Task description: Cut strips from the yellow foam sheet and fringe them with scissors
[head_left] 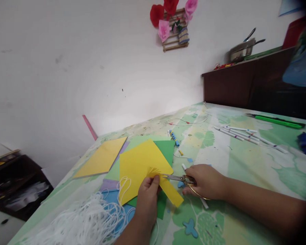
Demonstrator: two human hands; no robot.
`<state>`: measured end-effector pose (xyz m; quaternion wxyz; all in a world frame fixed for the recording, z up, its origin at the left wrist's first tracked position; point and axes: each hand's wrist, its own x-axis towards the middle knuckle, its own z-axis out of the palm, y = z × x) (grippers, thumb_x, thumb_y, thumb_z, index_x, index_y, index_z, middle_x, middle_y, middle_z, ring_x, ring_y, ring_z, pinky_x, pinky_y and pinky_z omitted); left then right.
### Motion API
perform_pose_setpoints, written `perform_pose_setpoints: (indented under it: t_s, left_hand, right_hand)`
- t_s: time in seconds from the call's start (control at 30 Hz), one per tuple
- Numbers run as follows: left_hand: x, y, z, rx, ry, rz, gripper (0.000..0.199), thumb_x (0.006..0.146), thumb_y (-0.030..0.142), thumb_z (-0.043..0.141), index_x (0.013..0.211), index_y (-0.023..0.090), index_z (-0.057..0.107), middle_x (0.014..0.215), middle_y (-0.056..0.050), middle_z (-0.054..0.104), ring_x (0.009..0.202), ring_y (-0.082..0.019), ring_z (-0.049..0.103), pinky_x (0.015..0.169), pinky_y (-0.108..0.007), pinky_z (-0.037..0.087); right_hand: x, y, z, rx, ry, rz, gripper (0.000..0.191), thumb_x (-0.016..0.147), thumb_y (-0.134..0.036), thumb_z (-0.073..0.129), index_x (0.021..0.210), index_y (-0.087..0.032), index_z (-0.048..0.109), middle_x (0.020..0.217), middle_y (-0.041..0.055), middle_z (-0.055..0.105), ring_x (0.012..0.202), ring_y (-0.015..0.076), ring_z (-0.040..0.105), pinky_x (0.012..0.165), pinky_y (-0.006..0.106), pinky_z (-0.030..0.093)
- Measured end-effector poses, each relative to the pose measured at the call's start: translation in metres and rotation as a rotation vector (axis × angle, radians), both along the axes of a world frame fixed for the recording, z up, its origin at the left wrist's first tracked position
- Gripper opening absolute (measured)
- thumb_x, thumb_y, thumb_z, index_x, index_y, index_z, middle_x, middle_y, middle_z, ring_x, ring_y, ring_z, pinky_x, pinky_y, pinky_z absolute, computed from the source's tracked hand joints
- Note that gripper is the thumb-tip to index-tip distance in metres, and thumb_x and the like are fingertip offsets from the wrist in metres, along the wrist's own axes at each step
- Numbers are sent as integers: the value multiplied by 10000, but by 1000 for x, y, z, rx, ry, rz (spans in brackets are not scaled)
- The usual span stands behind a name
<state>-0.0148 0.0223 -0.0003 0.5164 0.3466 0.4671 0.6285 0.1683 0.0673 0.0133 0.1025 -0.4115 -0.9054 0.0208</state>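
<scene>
Head view: a green-patterned counter (234, 180) spans the bottom of the frame, below a white wall (66, 68) at upper left. At bottom center, the left hand (148, 193), its forearm (137, 226) angled up from the bottom edge, pinches a fringed yellow strip (171, 194) over colored sheets (139, 160). The right hand (205, 182), its arm (265, 206) reaching from the right edge, curls around scissors (180, 178), blades (171, 177) pointing left at the strip.
</scene>
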Motion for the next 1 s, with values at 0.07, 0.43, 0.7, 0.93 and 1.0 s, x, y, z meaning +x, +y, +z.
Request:
perform_pose_setpoints:
  t_s: [0.07, 0.43, 0.7, 0.93, 1.0]
  left_hand:
    - [0, -1, 1, -4, 13, -15, 156, 656, 305, 560, 692, 153, 563, 617, 0, 593, 618, -130, 555, 614, -245, 423]
    - [-2, -4, 4, 9, 123, -70, 183, 642, 293, 572, 744, 146, 611, 678, -30, 608, 681, -160, 545, 647, -266, 406]
    - [-3, -2, -4, -6, 117, -93, 185, 655, 295, 558, 744, 142, 610, 679, -35, 613, 662, -157, 546, 641, -268, 404]
    - [-1, -3, 0, -60, 77, -86, 155, 614, 297, 596, 651, 146, 600, 605, -9, 611, 568, -139, 547, 574, -262, 418]
    - [0, -4, 4, -64, 61, -95, 149, 615, 295, 596, 658, 152, 598, 613, -5, 613, 573, -139, 551, 583, -267, 423]
  right_hand:
    - [0, -1, 1, -3, -4, 2, 455, 643, -628, 379, 667, -194, 515, 635, 31, 572, 583, 181, 518, 451, 237, 223]
    - [-2, -3, 1, -9, -4, 17, 461, 645, -638, 361, 666, -199, 500, 636, 31, 565, 566, 176, 507, 436, 233, 205]
    - [-3, -3, 0, -6, -8, 8, 459, 645, -631, 371, 670, -192, 504, 628, 32, 553, 563, 174, 504, 421, 233, 181]
    - [-3, -3, -1, -3, -7, 16, 462, 653, -633, 357, 666, -194, 497, 630, 32, 556, 571, 178, 508, 428, 236, 190]
    - [-3, -3, -2, -1, 0, 19, 463, 652, -636, 355, 664, -195, 493, 629, 30, 556, 561, 174, 506, 426, 236, 185]
